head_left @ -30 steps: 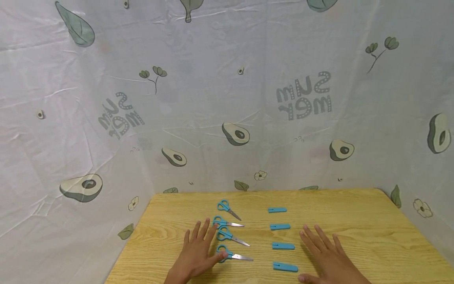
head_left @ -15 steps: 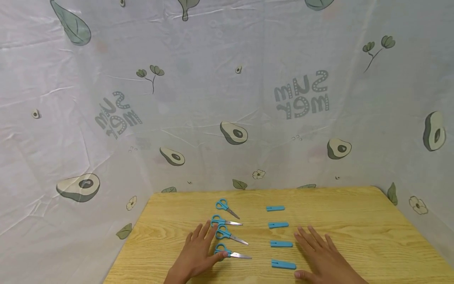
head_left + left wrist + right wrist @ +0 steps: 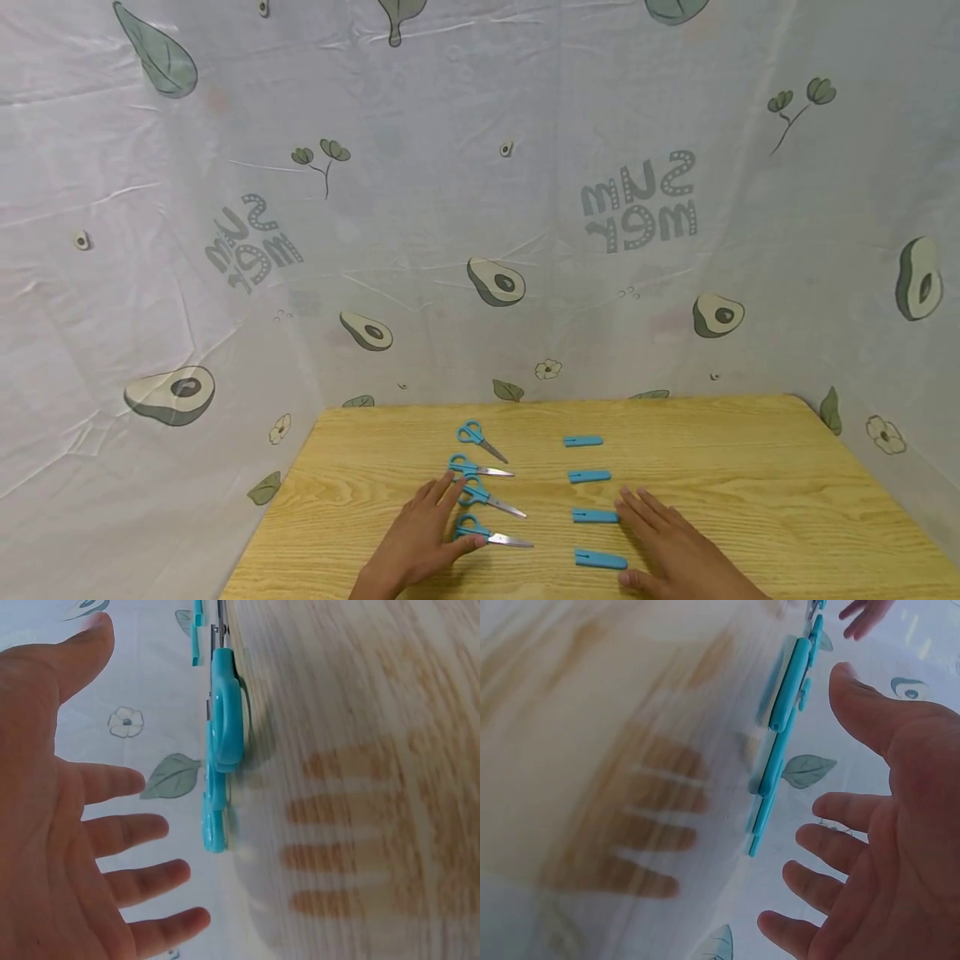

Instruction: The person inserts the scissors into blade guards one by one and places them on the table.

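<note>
Four scissors [image 3: 486,499] are being shown in a column on a table [image 3: 750,467], blades toward four caps [image 3: 589,476] on the right. The left hand [image 3: 418,542] is being held over the handles, the right hand [image 3: 678,554] beside the nearest two caps, both seemingly being raised. Their fingers are being held loosely extended, nothing being grasped.

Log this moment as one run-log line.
left hand: empty, near scissors | right hand: empty, near blue covers | scissors: four, blades uncovered | blue covers: four, separate | surface: wood-grain table
</note>
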`<state>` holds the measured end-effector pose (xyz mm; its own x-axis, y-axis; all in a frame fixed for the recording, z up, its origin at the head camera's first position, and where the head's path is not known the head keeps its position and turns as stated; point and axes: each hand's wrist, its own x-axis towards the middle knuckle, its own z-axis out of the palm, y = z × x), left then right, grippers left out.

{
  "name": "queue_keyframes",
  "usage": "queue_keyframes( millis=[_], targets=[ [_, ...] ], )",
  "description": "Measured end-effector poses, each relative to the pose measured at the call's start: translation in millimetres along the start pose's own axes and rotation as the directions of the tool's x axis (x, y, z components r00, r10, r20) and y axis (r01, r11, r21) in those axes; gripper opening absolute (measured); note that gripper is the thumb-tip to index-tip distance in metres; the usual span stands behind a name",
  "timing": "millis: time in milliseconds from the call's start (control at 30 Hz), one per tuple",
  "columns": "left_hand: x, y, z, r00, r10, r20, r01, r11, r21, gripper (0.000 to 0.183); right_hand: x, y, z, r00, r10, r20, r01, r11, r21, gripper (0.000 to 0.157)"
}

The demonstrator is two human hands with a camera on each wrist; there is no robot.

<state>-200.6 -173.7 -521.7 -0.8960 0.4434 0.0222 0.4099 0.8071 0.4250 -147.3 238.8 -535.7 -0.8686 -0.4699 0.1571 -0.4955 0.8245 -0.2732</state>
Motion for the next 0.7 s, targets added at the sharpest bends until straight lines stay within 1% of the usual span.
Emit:
queue_keyframes(
  millis=[100,300,400,500,567,700],
  targets=[
    [1.1,-0.8,0.1,1.0,0.012,-0.001,-0.012,1.0,0.007,0.096,1,-2,-0.6,1.0,-0.01,-0.007,0.01,0.999,-0.033,0.084],
    [3.0,-4.9,2.5,0.998,0.06,-0.017,-0.059,0.998,0.032,0.094,2,-3,-3.2,1.0,-0.026,-0.005,0.026,1.0,-0.012,0.083],
    [3.6,-7.0,4.8,0.996,0.09,-0.027,-0.089,0.995,0.045,0.093,3,-3,-5.4,0.999,-0.015,0.03,0.014,0.999,0.042,0.086],
    [4.4,-8.4,6.6,0.992,0.119,-0.034,-0.117,0.992,0.051,0.091,4,-3,-7.2,0.997,0.01,0.071,-0.018,0.994,0.112,0.088],
    [5.1,-9.6,7.4,0.991,0.128,-0.033,-0.126,0.991,0.054,0.09,4,-3,-7.8,0.996,0.026,0.091,-0.04,0.988,0.15,0.089],
    [5.9,-11.2,7.5,0.991,0.133,-0.025,-0.131,0.99,0.05,0.089,5,-4,-7.9,0.993,0.031,0.112,-0.054,0.977,0.207,0.087]
  ],
)
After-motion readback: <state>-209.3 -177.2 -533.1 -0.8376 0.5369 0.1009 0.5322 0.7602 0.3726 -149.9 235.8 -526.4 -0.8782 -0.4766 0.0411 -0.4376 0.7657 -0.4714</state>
